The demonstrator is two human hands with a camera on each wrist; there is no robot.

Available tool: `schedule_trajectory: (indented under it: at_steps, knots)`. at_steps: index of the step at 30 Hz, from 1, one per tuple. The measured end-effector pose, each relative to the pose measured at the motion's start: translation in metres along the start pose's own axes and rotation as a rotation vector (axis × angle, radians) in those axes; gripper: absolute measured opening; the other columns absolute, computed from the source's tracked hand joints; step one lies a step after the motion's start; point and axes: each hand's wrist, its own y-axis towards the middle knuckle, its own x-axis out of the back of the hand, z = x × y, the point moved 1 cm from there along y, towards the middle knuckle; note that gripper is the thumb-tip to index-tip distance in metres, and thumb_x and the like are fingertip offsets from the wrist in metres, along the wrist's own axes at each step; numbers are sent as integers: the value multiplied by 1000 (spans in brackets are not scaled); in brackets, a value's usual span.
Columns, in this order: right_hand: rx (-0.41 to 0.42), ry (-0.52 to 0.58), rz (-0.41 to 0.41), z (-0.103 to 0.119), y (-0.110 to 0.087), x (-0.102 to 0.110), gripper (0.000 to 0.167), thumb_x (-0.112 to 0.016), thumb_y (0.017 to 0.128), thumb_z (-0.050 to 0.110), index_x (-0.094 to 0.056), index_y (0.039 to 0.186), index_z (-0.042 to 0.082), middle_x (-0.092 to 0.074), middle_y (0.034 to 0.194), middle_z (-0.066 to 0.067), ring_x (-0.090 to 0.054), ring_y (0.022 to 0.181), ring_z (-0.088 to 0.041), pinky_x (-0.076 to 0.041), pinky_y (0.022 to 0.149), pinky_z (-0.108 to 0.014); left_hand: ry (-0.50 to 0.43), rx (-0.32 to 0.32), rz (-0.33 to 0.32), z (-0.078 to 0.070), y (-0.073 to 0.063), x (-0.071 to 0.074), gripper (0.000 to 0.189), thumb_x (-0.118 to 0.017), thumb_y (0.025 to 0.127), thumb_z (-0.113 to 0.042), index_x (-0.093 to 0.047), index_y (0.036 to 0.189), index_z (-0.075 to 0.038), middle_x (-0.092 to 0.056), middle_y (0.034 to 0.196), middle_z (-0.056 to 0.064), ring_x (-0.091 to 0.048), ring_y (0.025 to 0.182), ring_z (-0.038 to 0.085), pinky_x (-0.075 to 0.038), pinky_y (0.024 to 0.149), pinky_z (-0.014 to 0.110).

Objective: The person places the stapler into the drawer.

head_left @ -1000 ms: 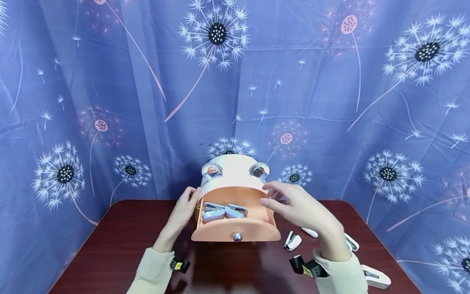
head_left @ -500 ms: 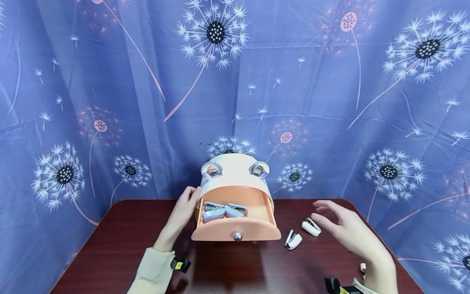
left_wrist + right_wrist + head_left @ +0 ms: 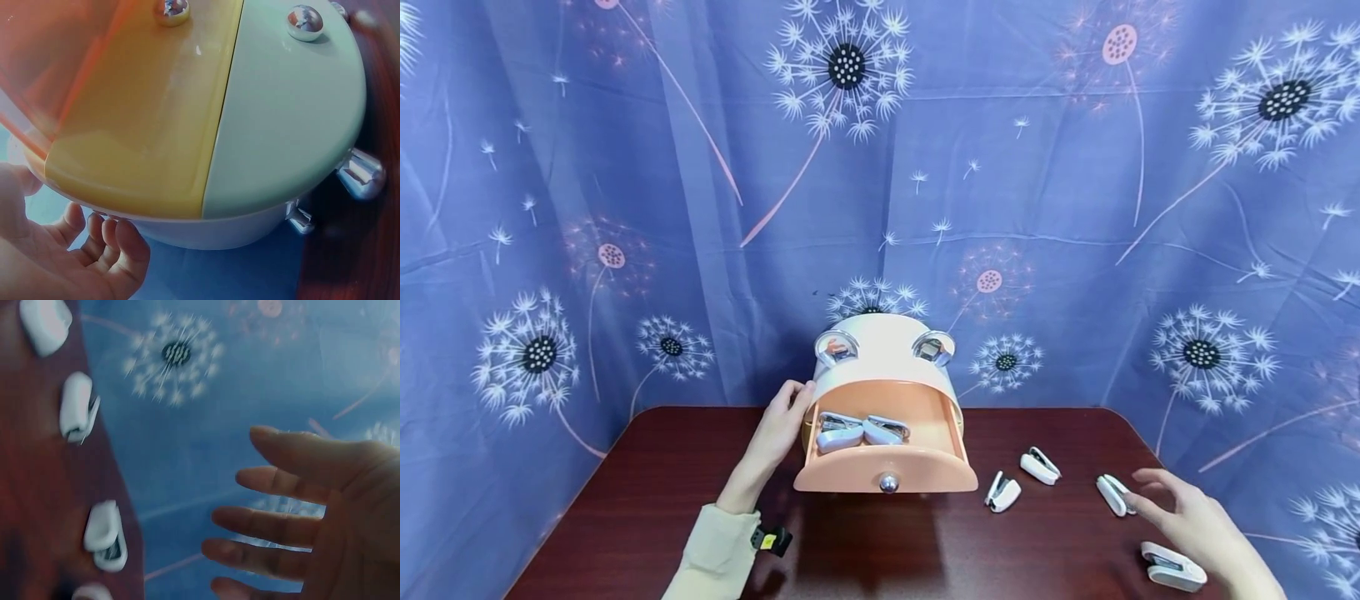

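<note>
A white rounded drawer cabinet (image 3: 880, 342) stands at the table's back, its peach drawer (image 3: 842, 475) pulled out. Inside lie two pale mini staplers (image 3: 839, 435), side by side at the left. My left hand (image 3: 778, 427) rests its fingertips against the cabinet's left side; the left wrist view shows bent fingers (image 3: 128, 250) right at the rim, below the yellow drawer front (image 3: 144, 119). At the far right, my right hand (image 3: 1187, 518) reaches over a white mini stapler (image 3: 1114, 495), thumb and index finger beside it. In the right wrist view its fingers (image 3: 269, 526) are extended and spread.
More white mini staplers lie on the right of the dark red table (image 3: 1037, 550): one stapler (image 3: 1002, 493) near the drawer, another stapler (image 3: 1040, 467) behind it, and a larger-looking stapler (image 3: 1174, 568) nearer the front. A blue dandelion curtain (image 3: 880, 167) hangs behind the table.
My right hand has moved from the cabinet's right edge out to the staplers at the far right. My left hand, the cabinet and the pulled-out drawer have stayed in place.
</note>
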Motion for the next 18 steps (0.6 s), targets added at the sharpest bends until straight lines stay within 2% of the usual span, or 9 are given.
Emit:
schedule_trajectory:
  at_steps: [6, 13, 15, 18]
  knots:
    - [-52, -30, 88, -33, -8, 0, 48, -66, 94, 36, -57, 122, -1, -62, 113, -25, -61, 97, -43, -45, 73, -55, -3, -20, -8, 0, 1, -1, 37, -50, 101, -44, -55, 96, -8, -52, 79, 5, -52, 77, 19, -41, 68, 30]
    - [-94, -21, 148, -50, -15, -6, 53, -69, 91, 35, -56, 123, -5, -65, 107, -25, -61, 99, -44, -46, 75, -55, -3, -16, 4, -1, 0, 0, 39, -50, 101, -47, -55, 98, -8, -50, 79, 5, -52, 76, 20, -41, 68, 31]
    - [-123, -4, 199, -54, -14, -8, 57, -69, 91, 36, -53, 126, -7, -63, 109, -29, -59, 101, -47, -45, 76, -57, -4, -15, 2, -1, 0, 1, 38, -50, 101, -47, -55, 97, -9, -50, 79, 5, -52, 76, 20, -41, 68, 31]
    - [-211, 100, 325, -64, -14, -13, 67, -66, 93, 39, -45, 131, -12, -58, 112, -34, -59, 101, -46, -48, 76, -53, 0, -11, 1, -1, 0, 1, 38, -50, 101, -46, -55, 97, -8, -49, 77, 5, -51, 75, 21, -40, 67, 31]
